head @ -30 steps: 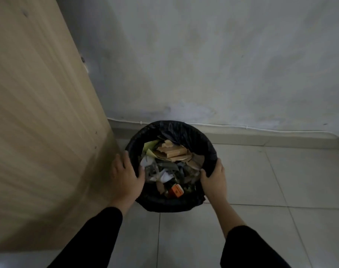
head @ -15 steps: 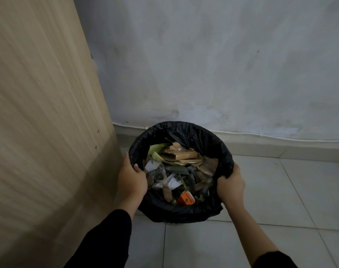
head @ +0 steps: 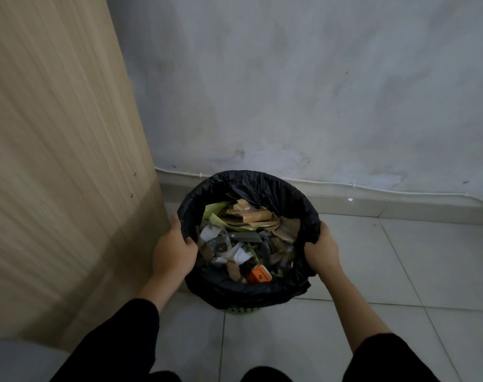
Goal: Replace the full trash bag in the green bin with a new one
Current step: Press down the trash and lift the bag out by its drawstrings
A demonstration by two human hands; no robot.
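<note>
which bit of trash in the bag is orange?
The small orange carton near the front edge of the black plastic trash bag, closest to the person. The other scraps are brown cardboard, yellow-green wrappers and white paper.

Dim, flat light; edges bowed, left side perhaps motion-blurred.

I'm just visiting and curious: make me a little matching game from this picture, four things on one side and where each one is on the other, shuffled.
Things:
1. left hand
2. orange packet
3. green bin
4. white cable

Places:
A. running along the foot of the wall
B. showing just below the black trash bag
C. among the rubbish at the near side of the bag
D. gripping the bag's rim beside the wooden panel

Pairs: 1-D, 2-C, 3-B, 4-A
</note>
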